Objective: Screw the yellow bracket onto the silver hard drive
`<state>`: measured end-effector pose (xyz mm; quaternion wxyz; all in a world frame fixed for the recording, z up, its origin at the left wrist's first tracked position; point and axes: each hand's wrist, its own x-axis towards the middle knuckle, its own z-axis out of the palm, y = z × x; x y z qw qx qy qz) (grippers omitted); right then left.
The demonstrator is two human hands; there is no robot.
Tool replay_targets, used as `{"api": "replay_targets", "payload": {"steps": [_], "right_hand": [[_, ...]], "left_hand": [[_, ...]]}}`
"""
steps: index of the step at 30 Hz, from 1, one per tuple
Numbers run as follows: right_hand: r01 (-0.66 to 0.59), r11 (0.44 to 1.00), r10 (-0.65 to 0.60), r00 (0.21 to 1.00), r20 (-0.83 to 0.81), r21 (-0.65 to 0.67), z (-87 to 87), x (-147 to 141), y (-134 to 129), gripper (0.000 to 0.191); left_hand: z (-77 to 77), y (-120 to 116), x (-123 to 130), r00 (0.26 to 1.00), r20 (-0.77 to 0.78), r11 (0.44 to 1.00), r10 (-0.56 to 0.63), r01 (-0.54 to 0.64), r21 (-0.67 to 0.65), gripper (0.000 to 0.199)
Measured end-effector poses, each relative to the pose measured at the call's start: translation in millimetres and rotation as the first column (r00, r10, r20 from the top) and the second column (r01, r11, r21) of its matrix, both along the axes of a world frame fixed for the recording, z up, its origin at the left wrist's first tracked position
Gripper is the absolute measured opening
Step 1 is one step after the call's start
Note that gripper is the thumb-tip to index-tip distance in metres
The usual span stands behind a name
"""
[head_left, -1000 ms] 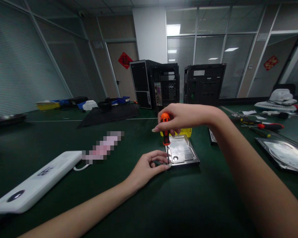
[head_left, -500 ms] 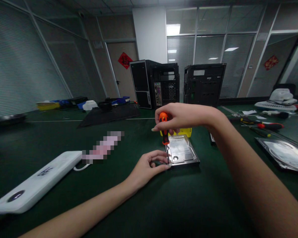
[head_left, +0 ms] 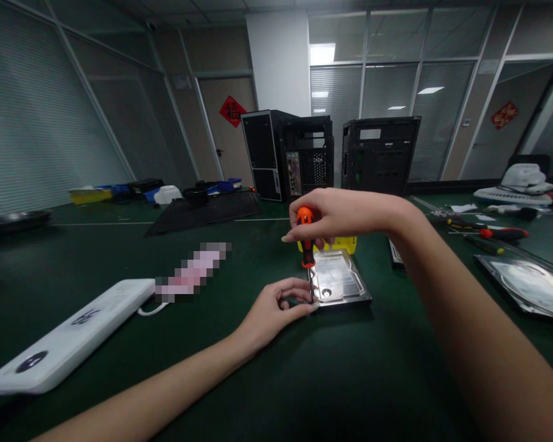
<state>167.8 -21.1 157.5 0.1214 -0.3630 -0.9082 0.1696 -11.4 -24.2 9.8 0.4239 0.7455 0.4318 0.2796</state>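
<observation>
A silver hard drive [head_left: 336,279] lies flat on the green tabletop. My right hand [head_left: 320,215] is wrapped round the orange-and-black handle of a screwdriver [head_left: 308,253], which stands nearly upright with its shaft down at the drive's near left corner. At that same corner, my left hand [head_left: 279,310] is closed, thumb and fingertips against the drive's edge beside the shaft. The tip itself is too small to make out. Behind the drive sits a yellow object [head_left: 349,245], partly covered by my right hand.
Two black computer cases [head_left: 262,156] stand at the back. On the left lies a white power bank [head_left: 74,334] with a cable. To the right are another hard drive [head_left: 528,285], a red-and-black screwdriver [head_left: 504,234] and other hand tools. A black mat [head_left: 203,215] lies further back.
Almost nothing differs. Both hands keep their places on the screwdriver and the drive; the whole view has shifted very slightly.
</observation>
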Motion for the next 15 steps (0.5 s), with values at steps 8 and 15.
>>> {"api": "replay_targets", "payload": {"steps": [8, 15], "right_hand": [[-0.019, 1.000, 0.019, 1.000, -0.010, -0.013, -0.3, 1.3, 0.5, 0.031], [-0.007, 1.000, 0.007, 1.000, -0.006, -0.007, 0.0, 1.2, 0.9, 0.031]], "left_hand": [[3.6, 0.5, -2.5, 0.999, -0.010, 0.999, -0.040, 0.040, -0.017, 0.041], [2.2, 1.7, -3.1, 0.999, 0.006, 0.998, -0.052, 0.052, -0.035, 0.040]]}}
